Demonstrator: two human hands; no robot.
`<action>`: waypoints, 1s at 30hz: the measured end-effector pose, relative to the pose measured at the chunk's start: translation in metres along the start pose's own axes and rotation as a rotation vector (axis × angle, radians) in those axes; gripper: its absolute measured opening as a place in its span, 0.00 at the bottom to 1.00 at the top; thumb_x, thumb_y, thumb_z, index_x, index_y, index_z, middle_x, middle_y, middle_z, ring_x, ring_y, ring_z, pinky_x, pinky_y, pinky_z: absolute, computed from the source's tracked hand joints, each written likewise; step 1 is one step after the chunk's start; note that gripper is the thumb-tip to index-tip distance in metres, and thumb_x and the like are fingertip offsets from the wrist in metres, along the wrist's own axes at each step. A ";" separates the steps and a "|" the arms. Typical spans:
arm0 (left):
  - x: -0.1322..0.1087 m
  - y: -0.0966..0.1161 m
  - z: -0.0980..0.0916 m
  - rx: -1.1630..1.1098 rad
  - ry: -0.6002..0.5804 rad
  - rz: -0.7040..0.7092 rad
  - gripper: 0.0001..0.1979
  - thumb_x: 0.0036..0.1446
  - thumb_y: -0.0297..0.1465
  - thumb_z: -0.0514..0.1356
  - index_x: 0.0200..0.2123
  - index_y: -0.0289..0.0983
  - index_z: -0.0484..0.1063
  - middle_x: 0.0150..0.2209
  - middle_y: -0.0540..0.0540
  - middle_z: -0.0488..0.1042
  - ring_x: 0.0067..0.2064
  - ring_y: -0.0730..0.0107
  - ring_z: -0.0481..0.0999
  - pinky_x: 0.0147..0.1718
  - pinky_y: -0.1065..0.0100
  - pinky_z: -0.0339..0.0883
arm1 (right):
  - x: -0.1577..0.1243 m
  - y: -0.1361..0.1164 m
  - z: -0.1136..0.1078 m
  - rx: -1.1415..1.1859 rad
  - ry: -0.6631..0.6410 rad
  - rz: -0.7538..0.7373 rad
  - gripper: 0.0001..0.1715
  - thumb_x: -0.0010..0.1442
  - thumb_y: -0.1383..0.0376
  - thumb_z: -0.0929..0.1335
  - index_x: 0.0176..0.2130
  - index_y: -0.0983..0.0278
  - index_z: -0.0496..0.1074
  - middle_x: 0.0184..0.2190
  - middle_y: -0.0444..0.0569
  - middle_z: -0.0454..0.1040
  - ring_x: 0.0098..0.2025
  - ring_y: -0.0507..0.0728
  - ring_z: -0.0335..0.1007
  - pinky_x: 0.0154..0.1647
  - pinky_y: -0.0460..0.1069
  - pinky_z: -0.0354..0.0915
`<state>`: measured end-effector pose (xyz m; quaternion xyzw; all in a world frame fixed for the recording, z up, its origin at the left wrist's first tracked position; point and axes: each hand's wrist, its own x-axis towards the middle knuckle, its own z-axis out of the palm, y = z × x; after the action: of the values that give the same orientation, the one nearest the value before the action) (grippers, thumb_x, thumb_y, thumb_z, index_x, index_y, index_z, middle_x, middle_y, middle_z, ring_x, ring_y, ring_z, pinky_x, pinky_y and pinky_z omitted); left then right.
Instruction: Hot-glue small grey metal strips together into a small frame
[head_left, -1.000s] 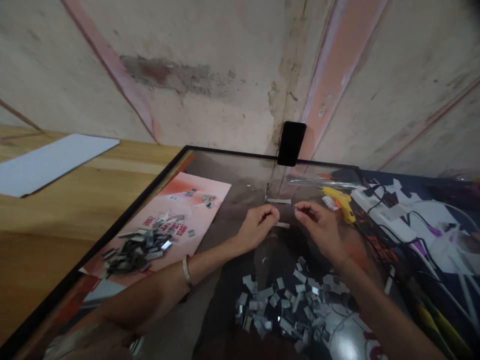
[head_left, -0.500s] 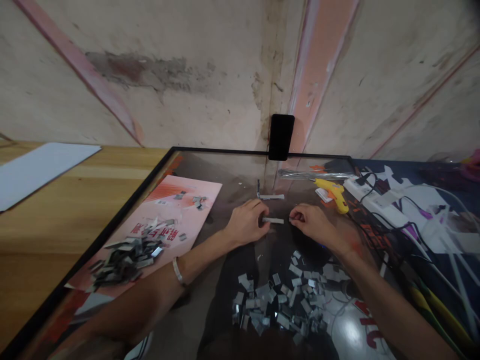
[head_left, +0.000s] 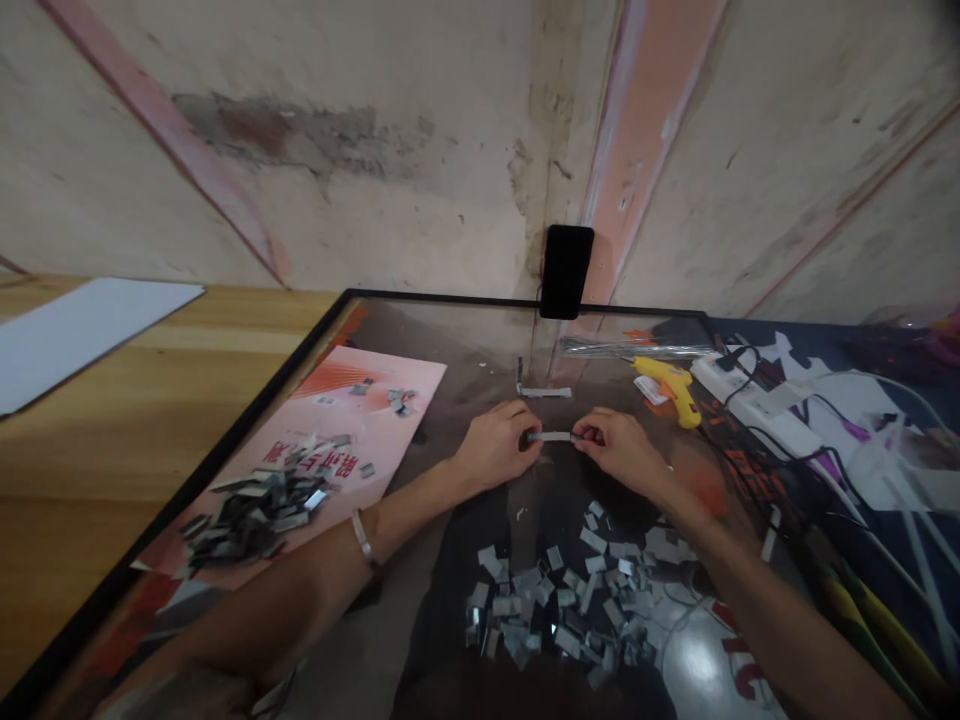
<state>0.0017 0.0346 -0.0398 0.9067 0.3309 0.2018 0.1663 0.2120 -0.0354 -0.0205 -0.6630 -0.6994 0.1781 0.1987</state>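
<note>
Right hand point(head_left: 619, 443) moved up to pale strip point(head_left: 555, 436), left hand point(head_left: 491, 441) opposite

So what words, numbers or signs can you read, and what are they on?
None reads for certain.
Flat pink paper sheet: red Chinese characters, too blurred to read.
Dark glossy tabletop, lower right: curved red marks, maybe letters, beside the right forearm; unreadable.
White tag beside yellow plastic glue gun: nothing readable.
</note>
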 end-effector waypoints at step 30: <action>0.010 -0.022 -0.011 0.062 0.072 -0.400 0.12 0.50 0.43 0.62 0.32 0.40 0.72 0.28 0.50 0.76 0.32 0.68 0.75 0.28 0.70 0.59 | 0.040 -0.005 0.018 -0.069 0.069 0.022 0.08 0.55 0.64 0.68 0.37 0.58 0.75 0.33 0.44 0.74 0.33 0.52 0.68 0.33 0.46 0.57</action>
<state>-0.0082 0.0591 -0.0369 0.8198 0.5161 0.1869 0.1632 0.1971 0.0042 -0.0317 -0.6827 -0.6907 0.1332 0.1977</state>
